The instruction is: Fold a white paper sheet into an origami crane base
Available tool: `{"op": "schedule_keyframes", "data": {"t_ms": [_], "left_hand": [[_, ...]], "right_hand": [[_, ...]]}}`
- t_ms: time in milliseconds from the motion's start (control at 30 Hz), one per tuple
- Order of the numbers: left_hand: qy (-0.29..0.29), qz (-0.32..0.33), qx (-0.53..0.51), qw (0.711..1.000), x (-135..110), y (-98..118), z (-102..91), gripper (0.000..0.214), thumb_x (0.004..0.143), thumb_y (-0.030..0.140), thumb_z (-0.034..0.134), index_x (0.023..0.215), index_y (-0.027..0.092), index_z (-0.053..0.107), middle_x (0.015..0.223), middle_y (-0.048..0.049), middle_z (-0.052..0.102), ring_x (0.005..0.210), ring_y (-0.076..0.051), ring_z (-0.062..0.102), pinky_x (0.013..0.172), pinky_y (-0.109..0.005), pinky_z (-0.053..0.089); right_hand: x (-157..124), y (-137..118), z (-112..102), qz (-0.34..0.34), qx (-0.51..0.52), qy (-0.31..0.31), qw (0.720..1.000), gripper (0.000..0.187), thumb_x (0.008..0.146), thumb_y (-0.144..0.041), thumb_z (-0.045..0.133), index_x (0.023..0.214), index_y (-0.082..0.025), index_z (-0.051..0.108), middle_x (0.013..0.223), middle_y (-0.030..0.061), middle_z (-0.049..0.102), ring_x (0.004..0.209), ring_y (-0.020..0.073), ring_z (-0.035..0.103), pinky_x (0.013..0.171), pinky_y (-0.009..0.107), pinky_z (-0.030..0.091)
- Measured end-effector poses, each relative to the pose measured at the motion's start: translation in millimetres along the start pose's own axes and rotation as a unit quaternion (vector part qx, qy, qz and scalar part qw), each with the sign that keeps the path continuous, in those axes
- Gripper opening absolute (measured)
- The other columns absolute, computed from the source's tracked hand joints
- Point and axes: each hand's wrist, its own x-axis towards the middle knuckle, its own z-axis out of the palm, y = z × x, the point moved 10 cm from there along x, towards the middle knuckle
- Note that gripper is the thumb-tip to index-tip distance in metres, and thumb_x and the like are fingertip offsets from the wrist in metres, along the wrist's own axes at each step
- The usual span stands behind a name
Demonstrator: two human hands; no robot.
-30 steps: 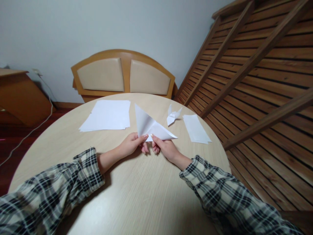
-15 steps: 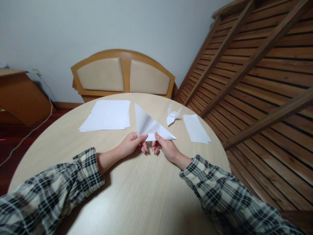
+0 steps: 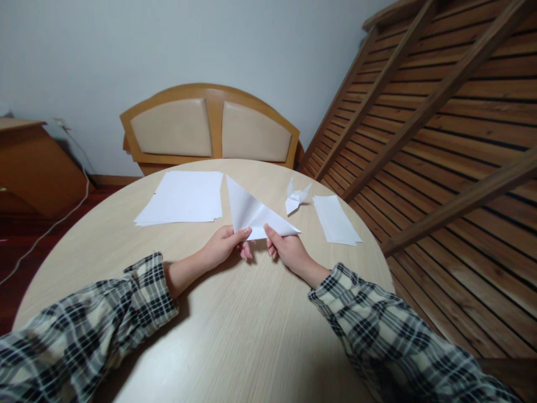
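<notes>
Between my hands is a white sheet of paper [image 3: 251, 211] folded into a triangle, with creases across its middle. My left hand [image 3: 224, 245] pinches its lower left edge, thumb on top and fingers curled underneath. At the lower right edge, my right hand [image 3: 288, 249] grips it the same way. The two thumbs lie a short way apart along the near edge. Parts of the fingers are hidden under the paper and the hands. Just beyond my right hand stands a folded paper crane [image 3: 295, 199].
A stack of white paper [image 3: 182, 197] lies at the left of the round table [image 3: 235, 336]. Smaller white sheets [image 3: 337, 220] lie at the right. Behind the table is a padded headboard [image 3: 213, 126]; slatted wood [image 3: 444, 145] leans at the right.
The folded paper has shifted slightly left and its top corner leans a little further left. My right fingers have moved slightly right beneath it, widening the gap between the hands. Both hands keep hold.
</notes>
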Motion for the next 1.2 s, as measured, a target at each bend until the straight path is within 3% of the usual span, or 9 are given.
{"op": "schedule_keyframes", "data": {"t_ms": [333,667,1200], "left_hand": [[0.019,-0.007,-0.011,1.0,0.3,-5.1,-5.1,0.046,0.085,0.053,0.059,0.065,0.012,0.067,0.053,-0.006,0.066,0.048,-0.012,0.059,0.055,-0.024,0.049],[0.032,-0.014,-0.019,0.999,0.1,-3.6,-6.8,0.041,0.087,0.048,0.058,0.072,0.012,0.068,0.053,-0.0057,0.068,0.047,-0.011,0.059,0.053,-0.023,0.047],[0.033,-0.005,-0.005,0.999,-0.8,2.6,-6.4,0.045,0.088,0.049,0.056,0.064,0.012,0.067,0.051,-0.0051,0.065,0.047,-0.011,0.058,0.055,-0.024,0.048]], "right_hand": [[4.5,-1.0,0.8,-0.022,0.05,-0.015,0.998,0.061,0.084,-0.075,0.041,0.061,-0.02,0.052,0.046,-0.0027,0.048,0.039,0.0086,0.044,0.037,0.021,0.035],[6.9,-6.0,-14.4,-0.038,0.018,0.024,0.999,0.061,0.084,-0.074,0.042,0.057,-0.021,0.048,0.042,-0.004,0.044,0.036,0.0083,0.041,0.036,0.023,0.032],[10.6,-8.7,-23.4,-0.064,0.02,0.027,0.997,0.06,0.087,-0.072,0.038,0.058,-0.021,0.046,0.041,-0.0048,0.042,0.035,0.0072,0.038,0.037,0.022,0.028]]}}
